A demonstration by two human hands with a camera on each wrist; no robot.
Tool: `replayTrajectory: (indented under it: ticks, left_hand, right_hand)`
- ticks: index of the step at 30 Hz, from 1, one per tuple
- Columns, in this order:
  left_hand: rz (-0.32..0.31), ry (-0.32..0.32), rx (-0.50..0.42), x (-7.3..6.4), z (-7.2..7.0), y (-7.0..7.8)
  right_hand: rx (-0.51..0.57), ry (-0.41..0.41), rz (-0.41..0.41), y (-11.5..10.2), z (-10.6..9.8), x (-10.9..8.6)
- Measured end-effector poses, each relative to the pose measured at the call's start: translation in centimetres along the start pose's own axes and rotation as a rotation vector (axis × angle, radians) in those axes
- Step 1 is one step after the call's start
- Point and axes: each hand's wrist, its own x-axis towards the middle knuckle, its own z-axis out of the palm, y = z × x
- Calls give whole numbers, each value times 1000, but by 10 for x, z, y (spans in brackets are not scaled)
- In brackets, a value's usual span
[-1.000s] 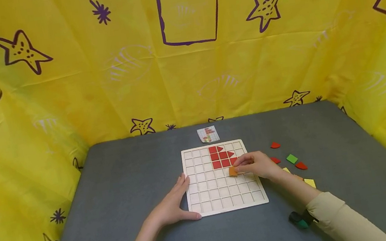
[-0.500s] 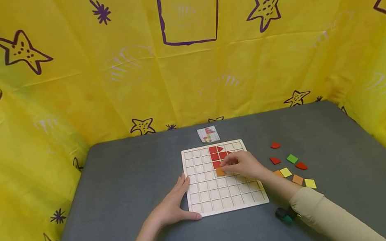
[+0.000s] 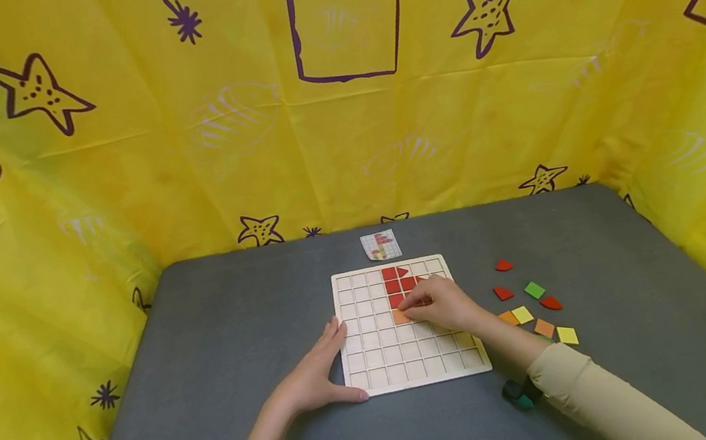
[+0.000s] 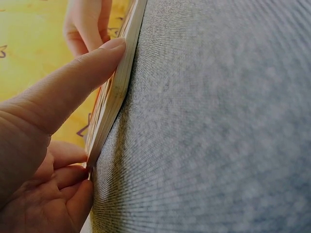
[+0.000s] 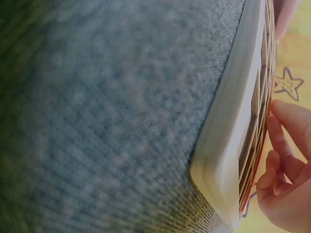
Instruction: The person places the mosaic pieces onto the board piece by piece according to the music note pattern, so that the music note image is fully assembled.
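A pale wooden grid board point(image 3: 374, 357) lies on the table. My left hand point(image 3: 311, 380) spans its near left corner, the thumb on the front edge and the extended fingers along the left side. In the left wrist view, the left thumb point(image 4: 92, 65) rests against the board's rim. Over the board, my right hand point(image 3: 439, 304) pinches an orange square tile point(image 3: 399, 317), which sits at a cell just below the column of red squares point(image 3: 393, 287). Red pointed tiles point(image 3: 403, 272) stand beside that column; the right hand hides part of the red rows.
Loose tiles lie right of the board: red quarter-rounds point(image 3: 503, 293), a green square point(image 3: 534, 290), yellow squares point(image 3: 567, 335) and orange squares point(image 3: 544, 328). A small pattern card point(image 3: 380, 245) lies behind the board. Yellow printed cloth point(image 3: 341, 138) surrounds the grey table point(image 3: 236, 306).
My right hand has moved left across the board with the orange square tile and lowered it at the cell under the red column. The left hand has stayed at the board's corner.
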Motion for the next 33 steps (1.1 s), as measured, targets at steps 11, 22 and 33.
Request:
replayTrajectory:
  ticks: [11, 22, 33]
  left_hand:
    - [-2, -7, -7, 1, 0, 2]
    - [-21, -3, -8, 0, -1, 0]
    - [-21, -1, -5, 2, 1, 1]
  right_hand:
    - [108, -3, 218, -4, -7, -9]
    - [330, 40, 366, 13, -44, -44]
    - [232, 59, 425, 41, -86, -99]
